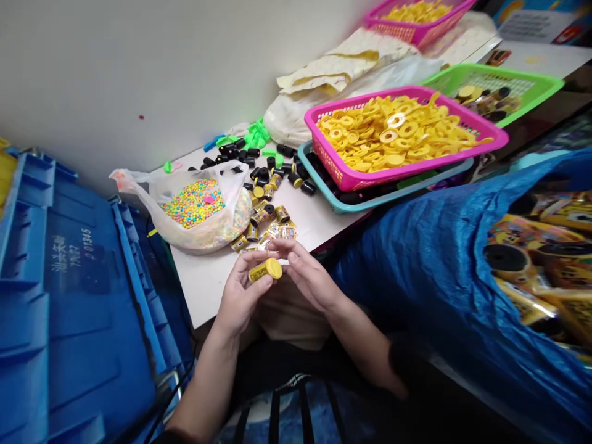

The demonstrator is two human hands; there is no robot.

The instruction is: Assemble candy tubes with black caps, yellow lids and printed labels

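A small yellow-capped cylindrical canister (264,269) is pinched in the curled left hand (243,290) above the white surface (208,290), with the loosely bent, empty right hand (309,277) held just beside its cap.

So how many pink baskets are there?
2. One pink basket, full of yellow rings, stands nearer; the other is farther back, cut off by the picture's top edge. Others could be hidden.

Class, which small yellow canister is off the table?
The canister gripped in the left hand; the other canisters lie heaped on the white table.
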